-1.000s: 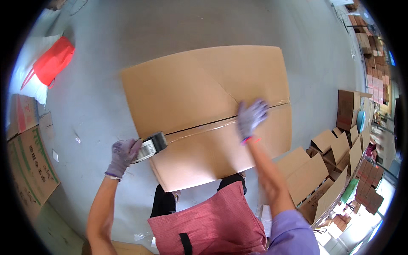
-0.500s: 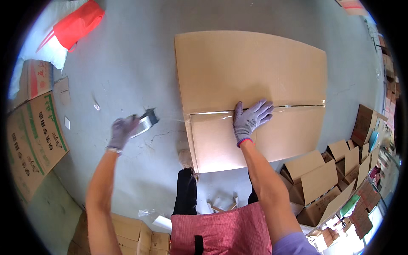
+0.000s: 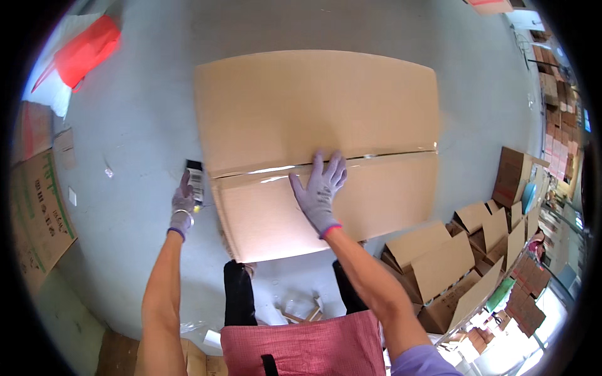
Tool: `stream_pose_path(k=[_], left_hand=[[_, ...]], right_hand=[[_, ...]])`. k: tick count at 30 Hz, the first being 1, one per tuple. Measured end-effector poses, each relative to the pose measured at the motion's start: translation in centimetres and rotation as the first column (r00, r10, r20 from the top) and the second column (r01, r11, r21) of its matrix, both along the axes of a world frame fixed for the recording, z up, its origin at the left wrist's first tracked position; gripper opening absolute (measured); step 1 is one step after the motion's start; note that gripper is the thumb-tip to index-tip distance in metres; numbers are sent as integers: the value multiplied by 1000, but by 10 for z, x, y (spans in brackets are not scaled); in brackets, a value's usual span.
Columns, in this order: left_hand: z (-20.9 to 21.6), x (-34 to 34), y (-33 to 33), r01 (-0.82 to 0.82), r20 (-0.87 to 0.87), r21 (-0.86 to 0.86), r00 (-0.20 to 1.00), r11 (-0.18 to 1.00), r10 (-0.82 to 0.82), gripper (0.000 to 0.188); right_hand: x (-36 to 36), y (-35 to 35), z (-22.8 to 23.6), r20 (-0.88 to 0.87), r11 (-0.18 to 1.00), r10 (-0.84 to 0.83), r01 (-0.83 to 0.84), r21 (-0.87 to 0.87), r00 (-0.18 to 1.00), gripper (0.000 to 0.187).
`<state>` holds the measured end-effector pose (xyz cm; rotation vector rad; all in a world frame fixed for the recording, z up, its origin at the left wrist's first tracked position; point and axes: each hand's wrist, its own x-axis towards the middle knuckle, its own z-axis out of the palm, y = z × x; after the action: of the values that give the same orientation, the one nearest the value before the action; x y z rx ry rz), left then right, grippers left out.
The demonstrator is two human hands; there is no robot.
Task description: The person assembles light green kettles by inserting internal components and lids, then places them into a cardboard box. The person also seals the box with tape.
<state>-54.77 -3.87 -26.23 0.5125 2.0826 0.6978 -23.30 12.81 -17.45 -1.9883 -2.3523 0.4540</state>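
Note:
A large closed brown cardboard box (image 3: 320,100) lies in front of me, its two top flaps meeting along a seam that runs left to right. Shiny clear tape (image 3: 273,169) shows along the left part of that seam. My gloved right hand (image 3: 318,194) rests flat on the box top with spread fingers, the tips at the seam. Just off the box's left side, my gloved left hand (image 3: 183,205) is wrapped round a tape dispenser (image 3: 196,180), dark at the top with a pale striped label. Its lower part is partly covered by the fingers.
Several open cartons (image 3: 442,266) stand at the lower right. Printed cartons (image 3: 41,219) are at the left, below a red bag (image 3: 88,50). Scraps of cardboard (image 3: 304,313) lie on the floor near my legs, and more boxes (image 3: 194,360) sit at the lower left.
My left hand has brought the dispenser closer to the box's left side and turned it more upright. The right hand stays on the box, fingers now pointing farther away. The whole view has shifted.

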Motion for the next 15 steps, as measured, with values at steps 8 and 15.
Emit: stream_pose_path(k=[8,15], left_hand=[[-99,-41,-11,185,-523,-561,676,807,-519,37],[-89,-87,-63,210,-487,-552,705,807,-516,44]], right_hand=[[366,174,-48,202,957,-115,54,283,973,69],[393,243,-113,-118,939,-334,321,-121,935,59]])
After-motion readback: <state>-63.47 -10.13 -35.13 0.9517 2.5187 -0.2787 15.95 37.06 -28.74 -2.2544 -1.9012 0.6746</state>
